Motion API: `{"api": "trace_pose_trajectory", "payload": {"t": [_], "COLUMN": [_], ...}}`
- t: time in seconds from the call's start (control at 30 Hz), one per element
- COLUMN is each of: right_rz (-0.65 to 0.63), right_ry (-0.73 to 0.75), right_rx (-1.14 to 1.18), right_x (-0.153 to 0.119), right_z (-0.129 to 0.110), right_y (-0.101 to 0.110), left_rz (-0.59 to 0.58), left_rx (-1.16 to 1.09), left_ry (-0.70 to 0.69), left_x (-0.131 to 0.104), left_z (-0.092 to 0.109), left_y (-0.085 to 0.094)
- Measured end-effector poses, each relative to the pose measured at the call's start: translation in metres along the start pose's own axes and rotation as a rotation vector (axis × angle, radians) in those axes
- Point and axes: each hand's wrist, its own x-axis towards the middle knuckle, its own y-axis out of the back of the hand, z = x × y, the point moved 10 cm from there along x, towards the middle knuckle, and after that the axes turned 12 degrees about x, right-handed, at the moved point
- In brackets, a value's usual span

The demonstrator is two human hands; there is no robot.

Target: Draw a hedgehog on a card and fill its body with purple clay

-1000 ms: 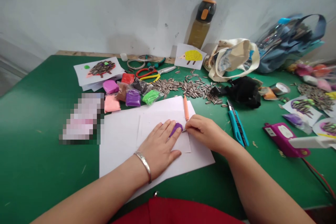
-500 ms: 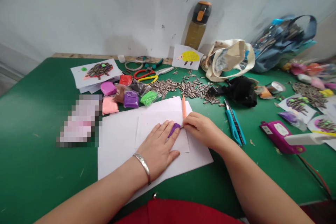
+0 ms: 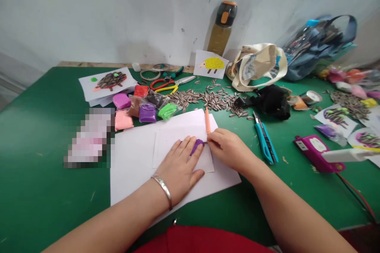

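Note:
My left hand (image 3: 181,166) lies flat, fingers outstretched, over a piece of purple clay (image 3: 196,147) on a small white sheet (image 3: 166,138). Much of the clay is hidden under its fingers. At the clay's right edge, my right hand (image 3: 227,147) pinches a small, thin, dark-tipped thing whose kind I cannot make out. An orange stick-like tool (image 3: 207,120) points away from the right fingertips; whether they hold it, I cannot tell. Larger white paper (image 3: 127,174) lies beneath the small sheet.
Bagged clay in several colours, including purple (image 3: 147,113) and green (image 3: 168,111), sits behind the paper. Sunflower seeds (image 3: 216,99) are scattered beyond, near scissors (image 3: 185,80). A teal utility knife (image 3: 265,142) lies to the right, a magenta device (image 3: 319,152) farther out. A bottle (image 3: 220,31) leans at the wall.
Both hands stay almost in place, the left pressed on the purple clay and the right pinching at its edge. The view has shifted very slightly.

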Motion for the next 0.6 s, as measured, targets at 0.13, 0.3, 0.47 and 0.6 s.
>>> {"api": "trace_pose_trajectory", "payload": {"t": [0.13, 0.3, 0.47, 0.6], "right_rz": [0.006, -0.036, 0.003, 0.016], "right_ry": [-0.032, -0.034, -0.047, -0.055], "right_rx": [0.044, 0.039, 0.018, 0.028], "right_x": [-0.0019, -0.0011, 0.0013, 0.0011], "right_z": [0.0037, -0.0007, -0.0011, 0.0019], "right_y": [0.0022, -0.0034, -0.0038, -0.0012], "left_rz": [-0.009, -0.002, 0.002, 0.009], "left_rx": [0.009, 0.02, 0.016, 0.016], "left_ry": [0.002, 0.007, 0.002, -0.004], "left_x": [-0.0001, -0.0001, 0.0003, 0.0001], "left_z": [0.0001, -0.0003, 0.0001, 0.0006], "left_y": [-0.0003, -0.0016, -0.0023, -0.0015]}}
